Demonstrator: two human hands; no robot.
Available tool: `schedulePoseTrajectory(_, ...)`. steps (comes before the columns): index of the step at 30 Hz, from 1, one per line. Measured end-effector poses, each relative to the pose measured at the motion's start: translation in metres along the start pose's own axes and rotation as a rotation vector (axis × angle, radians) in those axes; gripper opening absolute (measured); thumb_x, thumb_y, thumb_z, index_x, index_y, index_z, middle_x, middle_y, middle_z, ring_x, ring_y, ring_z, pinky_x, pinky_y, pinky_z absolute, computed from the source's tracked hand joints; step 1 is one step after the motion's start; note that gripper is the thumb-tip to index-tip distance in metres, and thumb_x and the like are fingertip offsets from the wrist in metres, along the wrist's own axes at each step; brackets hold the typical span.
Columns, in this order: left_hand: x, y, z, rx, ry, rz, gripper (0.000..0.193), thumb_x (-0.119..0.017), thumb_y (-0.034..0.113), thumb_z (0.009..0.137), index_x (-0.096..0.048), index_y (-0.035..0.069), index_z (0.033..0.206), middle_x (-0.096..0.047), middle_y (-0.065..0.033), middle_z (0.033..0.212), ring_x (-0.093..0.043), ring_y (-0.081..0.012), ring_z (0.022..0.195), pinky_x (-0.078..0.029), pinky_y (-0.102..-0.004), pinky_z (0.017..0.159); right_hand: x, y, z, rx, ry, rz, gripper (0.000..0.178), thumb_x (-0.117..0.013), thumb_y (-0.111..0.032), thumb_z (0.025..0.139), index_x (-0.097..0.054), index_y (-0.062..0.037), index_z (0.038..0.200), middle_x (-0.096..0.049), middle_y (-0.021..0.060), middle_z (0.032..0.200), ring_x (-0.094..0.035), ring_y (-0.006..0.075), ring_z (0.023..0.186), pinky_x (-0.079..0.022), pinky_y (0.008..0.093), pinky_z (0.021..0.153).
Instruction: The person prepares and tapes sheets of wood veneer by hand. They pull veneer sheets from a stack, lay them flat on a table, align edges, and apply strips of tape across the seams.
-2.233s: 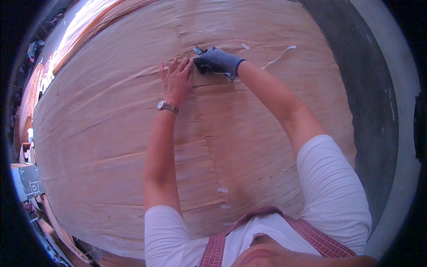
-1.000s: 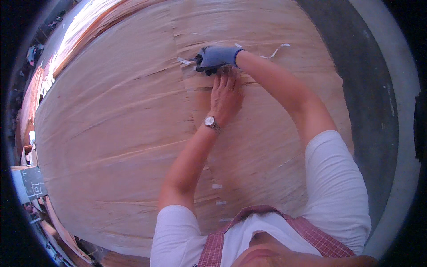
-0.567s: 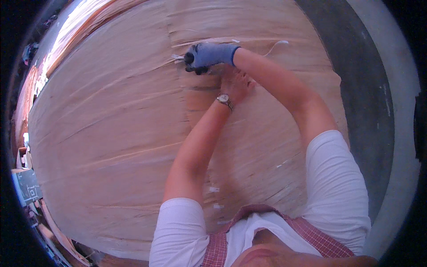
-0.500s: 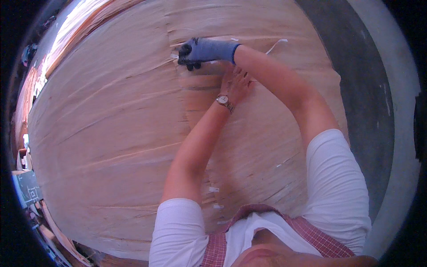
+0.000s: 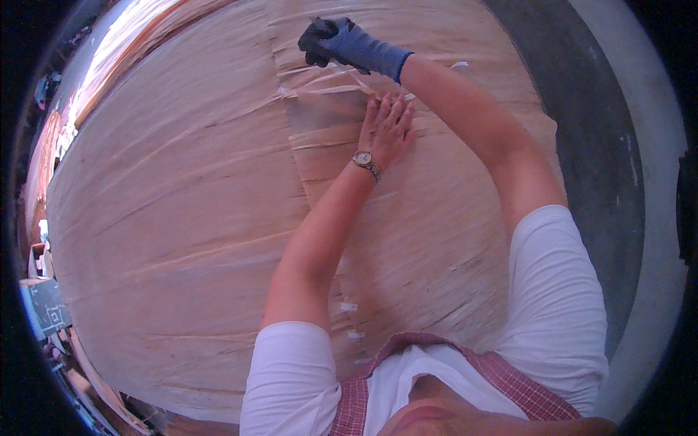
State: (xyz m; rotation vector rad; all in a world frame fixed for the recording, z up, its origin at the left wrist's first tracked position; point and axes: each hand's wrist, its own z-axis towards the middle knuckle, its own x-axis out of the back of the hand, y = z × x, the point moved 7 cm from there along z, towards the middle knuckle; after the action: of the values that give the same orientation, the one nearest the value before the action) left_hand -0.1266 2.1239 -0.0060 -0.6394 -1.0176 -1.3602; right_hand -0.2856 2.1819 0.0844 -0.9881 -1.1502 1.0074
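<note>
- The big wood sheet (image 5: 182, 196) lies flat in front of you.
- A thin pale strip (image 5: 354, 78) slants between your two hands.
- Your left hand (image 5: 387, 129) lies flat on the sheet, its grip a bit apart.
- Your right hand (image 5: 323, 42), in a blue and black glove (image 5: 372, 54), is curled farther off; I can't tell if its grip has the strip.
- Small white bits (image 5: 349, 307) sit on the sheet near you.
</note>
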Motion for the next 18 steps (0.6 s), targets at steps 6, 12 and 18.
schedulePoseTrajectory(6, 0.011, 0.0, 0.0, -0.022, 0.054, -0.043, 0.052, -0.051, 0.032, 0.09, -0.05, 0.007, 0.136, -0.044, -0.0105, 0.145, -0.031, -0.0288, 0.139, -0.014, -0.0511, 0.117, 0.001, -0.012, -0.001, 0.018, 0.025, -0.12, 0.026, -0.065, -0.029, 0.093, -0.067, -0.0041, 0.098, -0.07, 0.0069, 0.083, -0.062, 0.0115, 0.069, -0.051, 0.0252, 0.06)
schedulePoseTrajectory(12, 0.046, -0.032, -0.011, 0.334, 0.122, -0.09, 0.064, -0.061, 0.03, 0.085, -0.043, 0.004, 0.14, -0.036, -0.0132, 0.15, -0.026, -0.0298, 0.142, -0.012, -0.0509, 0.118, 0.024, -0.005, -0.04, -0.174, 0.101, -0.166, 0.026, -0.066, -0.029, 0.09, -0.068, -0.0041, 0.097, -0.071, 0.0075, 0.081, -0.064, 0.0133, 0.067, -0.052, 0.0278, 0.06)
schedulePoseTrajectory(18, 0.043, -0.066, -0.029, 0.497, 0.056, 0.042, 0.085, -0.055, 0.055, 0.086, -0.023, 0.012, 0.152, -0.023, -0.015, 0.157, -0.017, -0.0329, 0.146, -0.005, -0.0535, 0.117, 0.032, -0.004, -0.071, -0.222, 0.113, -0.16, 0.026, -0.062, -0.033, 0.092, -0.068, -0.0081, 0.1, -0.071, 0.0035, 0.082, -0.064, 0.0091, 0.067, -0.043, 0.0234, 0.046)
